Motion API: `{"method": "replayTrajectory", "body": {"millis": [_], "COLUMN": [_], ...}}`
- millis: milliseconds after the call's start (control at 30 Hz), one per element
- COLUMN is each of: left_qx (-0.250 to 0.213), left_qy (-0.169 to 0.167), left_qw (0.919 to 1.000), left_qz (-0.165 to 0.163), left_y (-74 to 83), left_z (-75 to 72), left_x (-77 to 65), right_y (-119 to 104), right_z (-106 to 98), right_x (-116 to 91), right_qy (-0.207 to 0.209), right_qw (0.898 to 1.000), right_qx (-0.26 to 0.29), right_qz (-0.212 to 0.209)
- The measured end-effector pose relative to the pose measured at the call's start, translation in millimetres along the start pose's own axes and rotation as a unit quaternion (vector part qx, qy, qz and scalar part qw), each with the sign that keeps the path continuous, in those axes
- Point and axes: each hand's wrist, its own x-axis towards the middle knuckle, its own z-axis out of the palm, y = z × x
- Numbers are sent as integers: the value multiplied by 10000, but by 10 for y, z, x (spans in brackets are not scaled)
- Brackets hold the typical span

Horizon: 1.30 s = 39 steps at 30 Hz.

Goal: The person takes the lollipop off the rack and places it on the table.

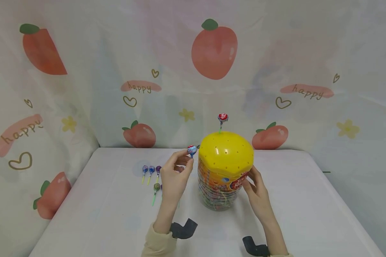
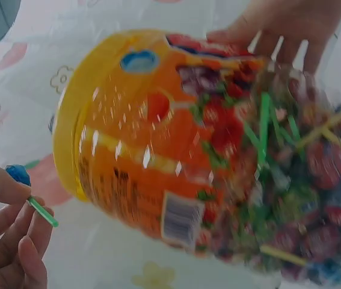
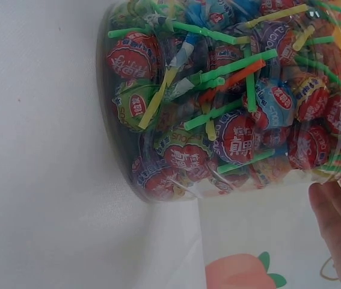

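My left hand [image 1: 175,178] pinches a blue-wrapped lollipop [image 1: 192,150] between thumb and fingers, just left of a big clear jar [image 1: 217,198]. In the left wrist view, the lollipop's green stick [image 2: 44,212] points toward the jar. The jar's domed yellow lid [image 1: 226,153] has small holes, and a red-wrapped lollipop [image 1: 223,117] stands upright in its top. Against the jar's right side rests my right hand [image 1: 258,196], its fingers extended along the wall. Many wrapped lollipops [image 3: 239,135] with coloured sticks show through the plastic.
Several lollipops [image 1: 152,169] lie in rows on the white table [image 1: 99,207], left of the jar and partly hidden behind my left hand. A printed backdrop [image 1: 173,50] with fruit drawings rises behind the table and on both sides.
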Motion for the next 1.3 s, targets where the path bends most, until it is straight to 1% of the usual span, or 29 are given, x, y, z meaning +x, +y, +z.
{"method": "replayTrajectory", "body": {"millis": [100,167,267,367,567,800,1067,1267,1300], "left_qx": [133,270,512,803,1376,1679,2103,2461,2500], "left_qy": [52,74,125,206,335,345,355,403,402], "left_qw": [9996,9984,9953,9913,9797,9638,9483,9347,9335], "left_qz": [-260,-501,-816,-1026,-1417,-2040,-2349,-2534,-2538], "left_y": [-93,-159,-274,-389,-635,-875,-1115,-1255,-1275], "left_z": [-75,-130,-215,-309,-509,-701,-836,-904,-912], "left_x": [-15,-29,-47,-60,-105,-191,-258,-317,-325], "right_y": [2,4,4,-2,-29,-7,10,-3,-6], "right_z": [0,2,6,7,3,8,1,7,9], "right_x": [-1,-1,1,0,-6,0,-6,-4,-5], "right_qy": [-20,-23,-13,-5,-10,47,37,46,47], "right_qw": [10000,10000,10000,10000,10000,10000,9999,10000,10000], "right_qx": [-36,4,48,61,-5,41,-92,-42,-26], "right_qz": [30,3,-60,-70,19,-51,117,77,66]}}
